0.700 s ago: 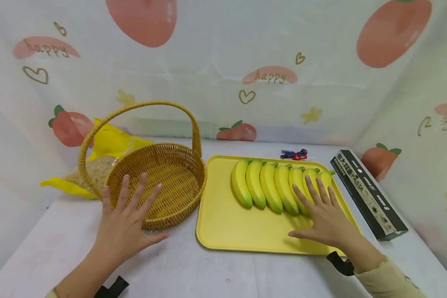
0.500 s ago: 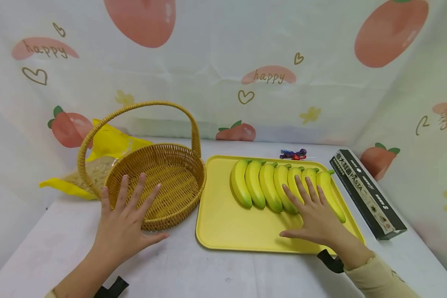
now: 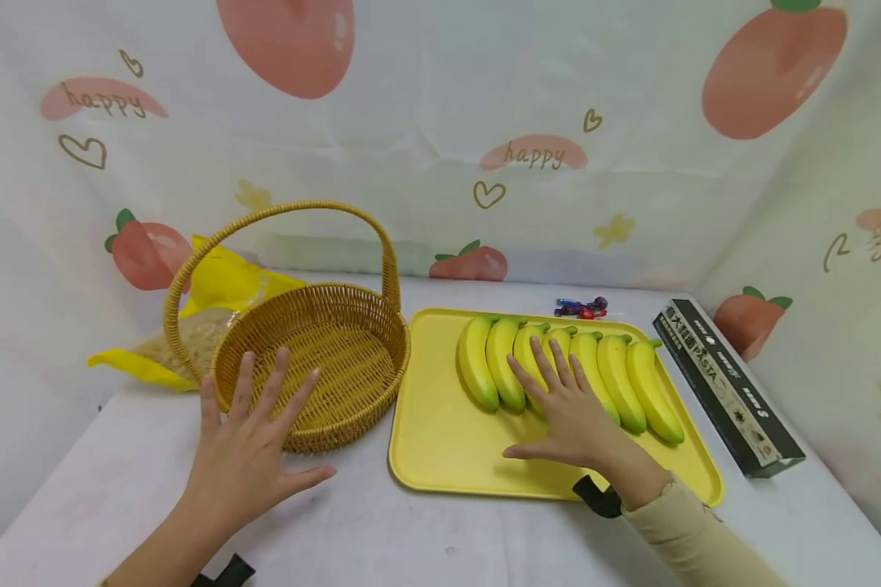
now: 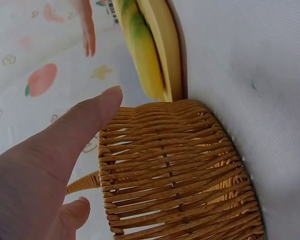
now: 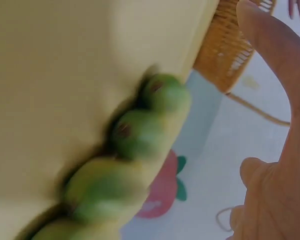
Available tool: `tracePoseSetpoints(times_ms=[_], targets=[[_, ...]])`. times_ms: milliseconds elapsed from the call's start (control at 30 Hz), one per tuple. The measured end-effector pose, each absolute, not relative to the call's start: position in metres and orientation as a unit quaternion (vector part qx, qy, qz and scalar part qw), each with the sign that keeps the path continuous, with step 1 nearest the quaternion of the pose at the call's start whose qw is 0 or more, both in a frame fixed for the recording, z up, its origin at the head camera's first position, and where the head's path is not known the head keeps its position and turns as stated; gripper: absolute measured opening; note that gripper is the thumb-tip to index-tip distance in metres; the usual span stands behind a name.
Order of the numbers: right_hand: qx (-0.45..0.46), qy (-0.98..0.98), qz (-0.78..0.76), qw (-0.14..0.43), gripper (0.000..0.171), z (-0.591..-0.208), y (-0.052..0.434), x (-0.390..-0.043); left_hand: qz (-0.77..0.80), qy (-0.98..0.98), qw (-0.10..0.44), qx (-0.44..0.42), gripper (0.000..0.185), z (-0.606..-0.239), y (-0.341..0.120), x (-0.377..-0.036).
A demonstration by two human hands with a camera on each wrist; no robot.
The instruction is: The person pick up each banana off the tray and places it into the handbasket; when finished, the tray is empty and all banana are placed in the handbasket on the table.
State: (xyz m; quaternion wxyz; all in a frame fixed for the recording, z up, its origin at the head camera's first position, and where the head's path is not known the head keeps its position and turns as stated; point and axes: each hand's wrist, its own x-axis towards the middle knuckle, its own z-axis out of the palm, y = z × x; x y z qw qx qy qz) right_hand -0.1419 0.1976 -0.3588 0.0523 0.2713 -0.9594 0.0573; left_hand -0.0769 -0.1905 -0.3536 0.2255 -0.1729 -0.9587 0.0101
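Note:
My left hand (image 3: 245, 456) is spread before the near side of a round wicker basket (image 3: 348, 367) with a tall hooped handle (image 3: 304, 205). Its thumb shows beside the basket's woven wall (image 4: 165, 165) in the left wrist view. My right hand (image 3: 576, 420), fingers spread, hovers over a yellow tray (image 3: 440, 448) and partly covers the middle of a row of several bananas (image 3: 477, 367). The green banana tips (image 5: 140, 135) show blurred in the right wrist view. Neither hand holds anything.
A black pasta box (image 3: 730, 391) lies right of the tray. Several wrapped lollipops (image 3: 583, 308) lie behind it. A yellow bag (image 3: 183, 342) with a clear window rests behind and left of the basket. A printed cloth (image 3: 426, 106) hangs at the back.
My right hand has moved left across the bananas, uncovering those at the right end of the row. The left hand stays almost where it was, fingers spread.

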Motion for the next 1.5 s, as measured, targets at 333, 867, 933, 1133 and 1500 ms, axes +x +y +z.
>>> tracePoseSetpoints(times_ms=[333,867,933,1133,1500], targets=[[0.292,-0.948,0.124,0.025,0.112,-0.356,0.149,-0.158,-0.062,-0.949,0.264,-0.159,0.101,-0.35,-0.19,-0.076],[0.173,-0.912,0.364,-0.075,0.105,-0.362,0.1,-0.198,-0.432,-0.895,0.106,0.031,0.102,-0.325,-0.274,-0.108],[0.164,-0.911,0.37,-0.079,0.104,-0.364,0.099,-0.199,-0.444,-0.893,0.078,0.016,0.1,-0.329,-0.281,-0.113],[0.14,-0.909,0.381,-0.096,0.1,-0.368,0.099,-0.199,-0.423,-0.901,-0.055,-0.071,0.084,-0.332,-0.298,-0.126],[0.162,-0.91,0.38,-0.044,0.079,-0.38,0.098,-0.203,-0.355,-0.916,-0.113,-0.15,0.026,-0.331,-0.31,-0.141]])
